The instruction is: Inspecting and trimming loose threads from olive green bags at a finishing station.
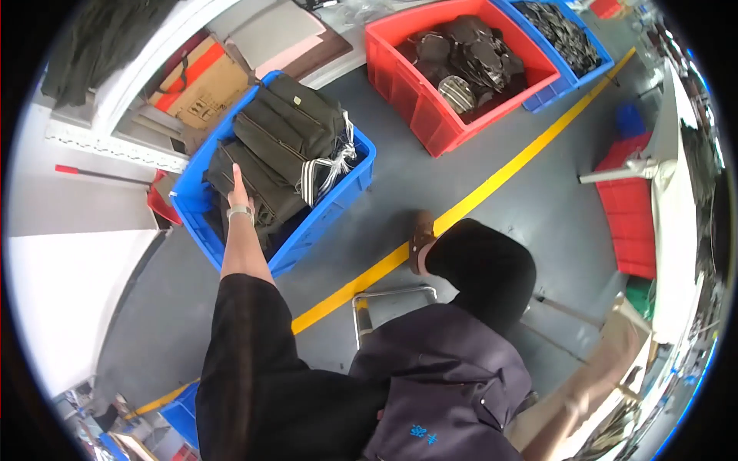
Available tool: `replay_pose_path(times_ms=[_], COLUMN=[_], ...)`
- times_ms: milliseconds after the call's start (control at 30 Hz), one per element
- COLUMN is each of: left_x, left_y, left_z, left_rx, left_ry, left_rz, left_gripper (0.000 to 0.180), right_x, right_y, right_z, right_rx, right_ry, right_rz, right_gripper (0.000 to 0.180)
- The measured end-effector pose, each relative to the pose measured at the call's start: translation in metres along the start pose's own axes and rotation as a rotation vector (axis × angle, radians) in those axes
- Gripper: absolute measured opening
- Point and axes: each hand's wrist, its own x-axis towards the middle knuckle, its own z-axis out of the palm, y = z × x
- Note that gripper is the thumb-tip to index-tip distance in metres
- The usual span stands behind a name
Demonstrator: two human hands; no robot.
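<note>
A: Starting with the head view, where is the cloth?

B: At ten o'clock. The dark fabric pieces (296, 127) lie stacked in a blue bin (327, 219), with striped cords (334, 165) hanging at the pile's three o'clock side.

A: And the left hand?

B: The left hand (241, 192) is on the pile's near part, one digit stretched along the cloth. The rest is tucked out of sight, so I can't tell whether it has pinched anything.

A: The right?

B: Far from it, towards four o'clock. The right hand (613, 359) is a blur beside a pale work surface (667, 246); I can't tell if it's gripping. The two hands are well apart.

A: Which step would you call this?

B: Reaching into the bin for a piece, I'd judge, not lifting one.

A: So what does the next move call for?

B: A firm hold on one piece alone, I'd say, and care that those cords don't snag its neighbours. The red bin (427, 115) at one o'clock looks uninvolved.
</note>
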Motion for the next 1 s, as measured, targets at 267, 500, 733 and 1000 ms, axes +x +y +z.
replay_pose_path(times_ms=[267,500,733,1000], left_x=[0.032,0.055,0.056,0.032], left_y=[0.048,-0.030,-0.020,0.056], left_z=[0.025,0.046,0.038,0.122], left_rx=[0.718,0.277,0.053,0.504], left_ry=[-0.007,0.241,0.263,-0.075], left_rz=[-0.108,0.348,0.180,-0.048], left_gripper=[0.141,0.113,0.110,0.144], right_x=[-0.006,-0.098,-0.165,-0.083], right_y=[-0.063,-0.159,-0.175,-0.204], right_z=[0.561,0.747,0.703,0.759], right_rx=[0.204,0.302,0.332,-0.195], right_ry=[-1.205,-1.133,-0.914,-1.476], right_rz=[-0.300,0.033,-0.277,-0.287], right_gripper=[0.048,0.092,0.078,0.102])
